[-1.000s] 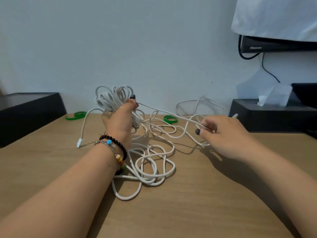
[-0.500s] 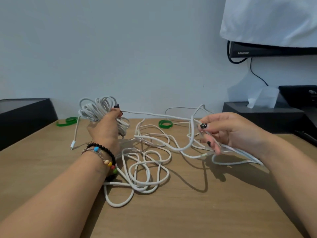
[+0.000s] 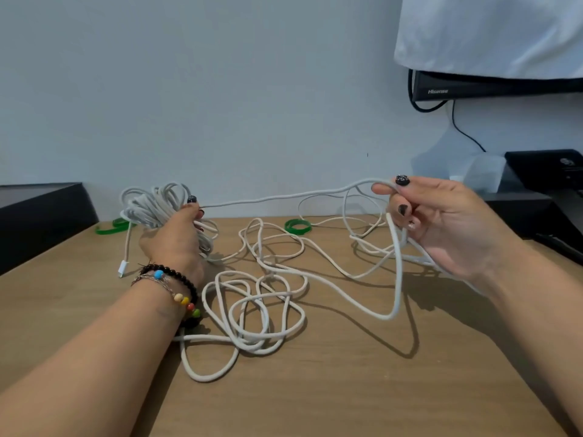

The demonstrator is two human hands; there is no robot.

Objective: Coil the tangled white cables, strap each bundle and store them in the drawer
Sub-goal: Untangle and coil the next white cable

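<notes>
Head view: your left hand grips the half-wound coil; your right hand pinches the taut cable running between them. Loose tangle lies on the bench below and between both hands. Risk: pulling the slack could tighten those crossed loops into a knot, or snag the dangling plug left of your left hand. The coil may spring apart if that grip loosens. Green straps lie beyond.

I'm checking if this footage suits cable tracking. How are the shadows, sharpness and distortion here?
Head view: light from the upper left throws soft dark shadows right of the raised cable loop and under the right hand; wide-angle bend shows along the table edges; the coiled bundle in the left hand looks slightly soft.
</notes>
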